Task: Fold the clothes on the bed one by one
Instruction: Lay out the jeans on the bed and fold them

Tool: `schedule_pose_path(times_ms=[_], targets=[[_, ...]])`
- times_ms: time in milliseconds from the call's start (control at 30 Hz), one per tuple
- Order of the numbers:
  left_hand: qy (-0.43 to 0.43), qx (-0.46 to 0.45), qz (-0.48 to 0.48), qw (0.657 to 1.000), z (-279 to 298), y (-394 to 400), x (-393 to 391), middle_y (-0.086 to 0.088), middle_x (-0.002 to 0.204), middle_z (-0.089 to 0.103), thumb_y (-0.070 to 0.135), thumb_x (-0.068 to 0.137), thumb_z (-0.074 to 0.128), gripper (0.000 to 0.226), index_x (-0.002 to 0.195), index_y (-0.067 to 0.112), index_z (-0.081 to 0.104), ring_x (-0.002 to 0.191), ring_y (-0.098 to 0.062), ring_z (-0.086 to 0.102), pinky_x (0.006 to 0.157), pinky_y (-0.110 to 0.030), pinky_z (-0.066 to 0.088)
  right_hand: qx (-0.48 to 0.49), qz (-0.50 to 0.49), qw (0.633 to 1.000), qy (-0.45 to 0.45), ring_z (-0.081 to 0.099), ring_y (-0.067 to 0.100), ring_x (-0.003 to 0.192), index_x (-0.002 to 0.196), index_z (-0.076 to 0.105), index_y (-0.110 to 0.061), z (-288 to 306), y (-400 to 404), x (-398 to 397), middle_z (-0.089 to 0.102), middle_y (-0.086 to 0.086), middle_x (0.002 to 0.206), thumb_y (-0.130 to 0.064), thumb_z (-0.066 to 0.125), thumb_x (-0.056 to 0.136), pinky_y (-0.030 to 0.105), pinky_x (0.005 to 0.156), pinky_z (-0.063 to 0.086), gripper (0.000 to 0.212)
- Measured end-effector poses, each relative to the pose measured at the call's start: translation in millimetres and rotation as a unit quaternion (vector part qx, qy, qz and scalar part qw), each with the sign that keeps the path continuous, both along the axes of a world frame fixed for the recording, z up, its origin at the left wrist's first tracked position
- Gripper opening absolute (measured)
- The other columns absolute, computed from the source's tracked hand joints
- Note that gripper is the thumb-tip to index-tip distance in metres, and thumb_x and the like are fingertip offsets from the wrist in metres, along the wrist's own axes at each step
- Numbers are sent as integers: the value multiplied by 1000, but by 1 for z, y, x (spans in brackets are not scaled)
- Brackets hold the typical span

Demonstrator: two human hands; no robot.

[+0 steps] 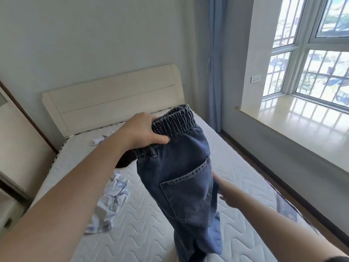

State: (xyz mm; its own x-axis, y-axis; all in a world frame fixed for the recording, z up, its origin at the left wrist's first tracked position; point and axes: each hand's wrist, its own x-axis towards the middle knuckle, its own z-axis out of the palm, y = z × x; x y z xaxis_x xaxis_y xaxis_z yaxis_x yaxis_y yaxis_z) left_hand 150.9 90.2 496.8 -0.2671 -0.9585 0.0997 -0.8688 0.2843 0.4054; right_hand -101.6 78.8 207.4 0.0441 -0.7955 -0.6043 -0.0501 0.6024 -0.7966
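A pair of dark blue jeans with an elastic waistband hangs upright above the bed, back pocket facing me. My left hand grips the waistband at its left side and holds the jeans up. My right hand reaches to the jeans' right edge at pocket height; its fingers are hidden behind the denim. The legs trail down onto the mattress.
A crumpled white and light blue garment lies on the mattress to the left. A small white item lies near the cream headboard. A dark garment shows behind my left forearm. A window sill runs along the right.
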Motion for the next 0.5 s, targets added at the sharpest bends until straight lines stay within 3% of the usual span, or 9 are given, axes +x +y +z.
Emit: schedule_pose_path(times_ms=[67, 133, 233, 300, 367, 500], targets=[[9, -13, 9, 1000, 5, -4, -5, 8, 72, 72, 31, 69, 83, 18, 79, 24, 71, 71, -10, 68, 69, -29, 52, -21, 15, 999, -43, 61, 12, 106, 111, 67, -29, 11, -2, 3, 72, -13, 107, -77, 64, 73, 38, 99, 45, 61], [11, -25, 23, 999, 8, -11, -10, 6, 70, 71, 31, 68, 84, 18, 76, 23, 69, 71, -12, 68, 69, -31, 51, -48, 23, 991, -125, 66, 15, 98, 112, 68, -21, 14, -14, -3, 75, -6, 101, -52, 58, 93, 34, 91, 48, 38], [35, -48, 49, 997, 15, -24, -14, 4, 69, 70, 30, 67, 84, 20, 75, 20, 69, 72, -15, 67, 71, -34, 51, -63, -41, 975, -209, 64, 29, 114, 121, 64, -9, 26, -38, -15, 69, 12, 120, -42, 53, 99, 44, 106, 43, 42], [75, -66, 71, 992, 21, -32, -13, 3, 70, 71, 28, 68, 84, 18, 76, 21, 70, 72, -14, 67, 70, -32, 50, -70, -124, 960, -239, 62, 30, 115, 112, 65, -5, 35, -60, -28, 69, 19, 114, -41, 55, 98, 36, 100, 49, 40], [126, -85, 90, 984, 27, -40, -10, 7, 71, 72, 26, 71, 84, 15, 78, 24, 71, 70, -9, 67, 69, -30, 49, -110, -176, 947, -244, 61, 27, 106, 100, 63, -7, 60, -83, -47, 68, 16, 100, -36, 50, 101, 24, 83, 55, 31], [203, -104, 123, 966, 32, -56, 0, 13, 72, 72, 21, 73, 85, 15, 77, 25, 71, 72, -11, 67, 67, -28, 49, -204, -161, 913, -314, 73, 18, 85, 103, 65, -9, 134, -108, -88, 75, 10, 96, -32, 42, 104, 32, 79, 57, 32]])
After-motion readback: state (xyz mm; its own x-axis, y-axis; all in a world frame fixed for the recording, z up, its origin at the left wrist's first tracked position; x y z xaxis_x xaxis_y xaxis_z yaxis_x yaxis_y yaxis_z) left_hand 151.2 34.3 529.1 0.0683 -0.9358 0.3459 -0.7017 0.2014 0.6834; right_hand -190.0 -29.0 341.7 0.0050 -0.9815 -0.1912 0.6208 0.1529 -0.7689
